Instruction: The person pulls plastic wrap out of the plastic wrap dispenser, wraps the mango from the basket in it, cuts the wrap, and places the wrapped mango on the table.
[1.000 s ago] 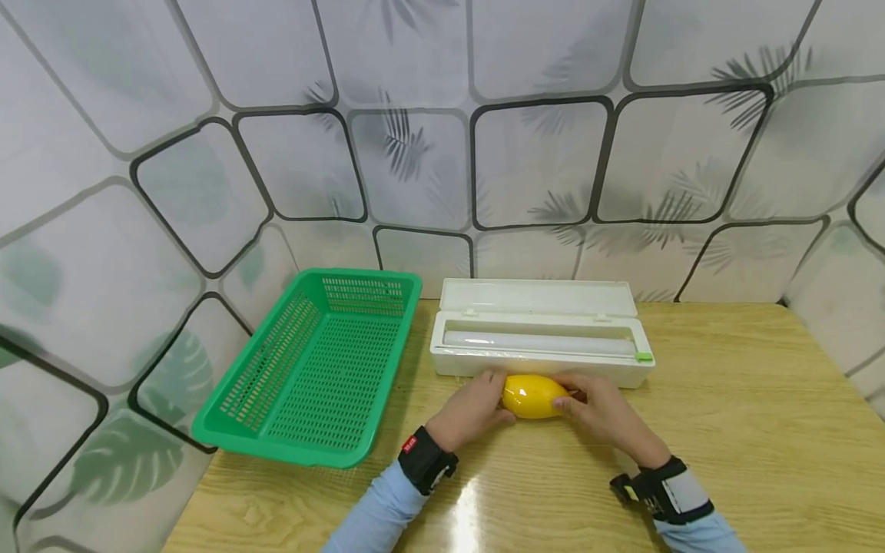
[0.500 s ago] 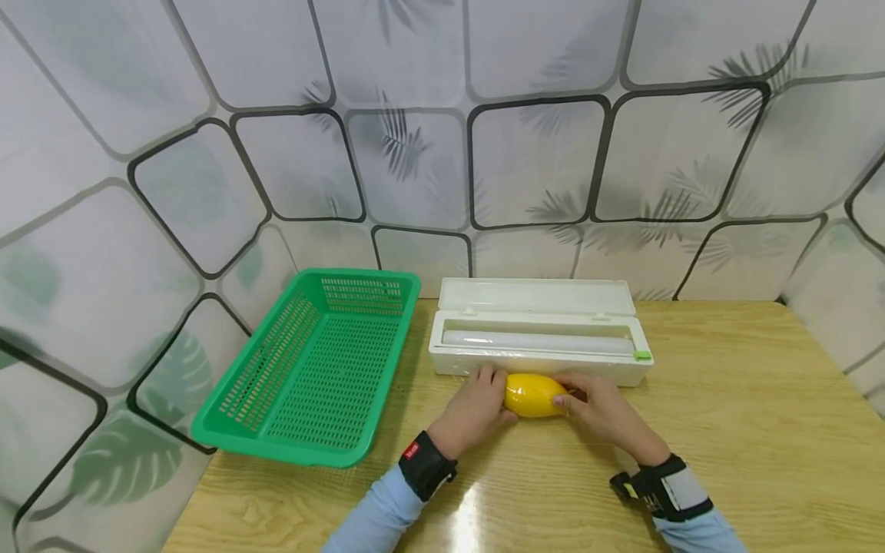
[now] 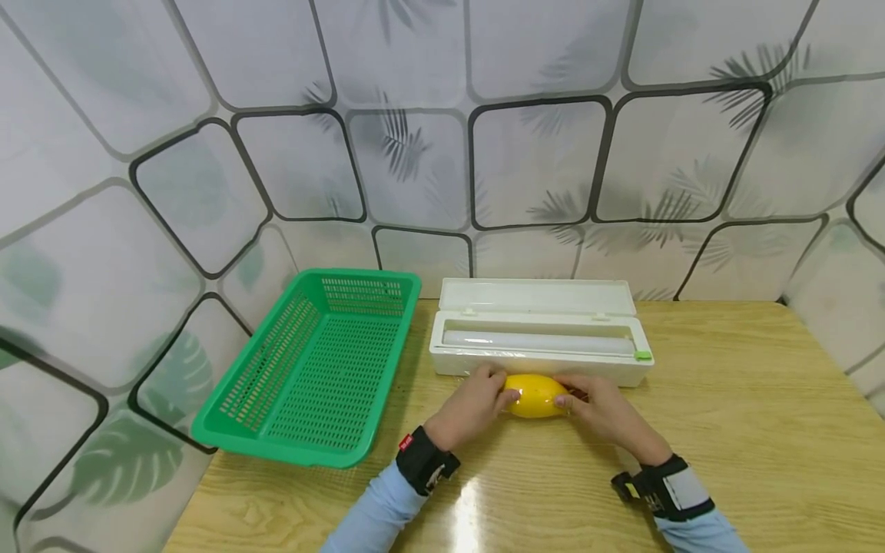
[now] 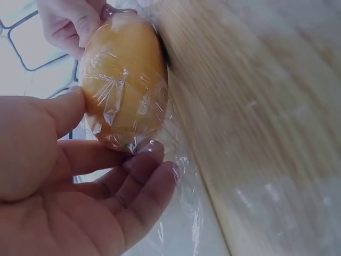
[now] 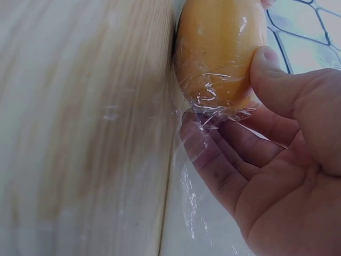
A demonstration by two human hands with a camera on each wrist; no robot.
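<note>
A smooth yellow oval fruit, mango-like (image 3: 534, 395), lies on the table just in front of a white cling film dispenser (image 3: 542, 365). Clear cling film (image 4: 118, 93) wraps it, wrinkled and bunched at both ends. My left hand (image 3: 472, 407) grips its left end, thumb on top and fingers curled at the bunched film. At the other end my right hand (image 3: 608, 415) pinches the fruit and film between thumb and fingers. In the right wrist view a loose sheet of film (image 5: 192, 202) trails from under the fingers toward the dispenser.
To the left stands a green slotted plastic basket (image 3: 376, 453). The dispenser's lid (image 3: 538, 296) is raised at the back, showing the film roll (image 3: 539, 342) inside; a small green slider (image 3: 644, 355) sits at its right end. Behind the wooden table (image 3: 754, 430) rises a patterned wall (image 3: 539, 165).
The left thumb has come up from the near side onto the top of the fruit's left end. The right hand, fruit and dispenser stay almost in place.
</note>
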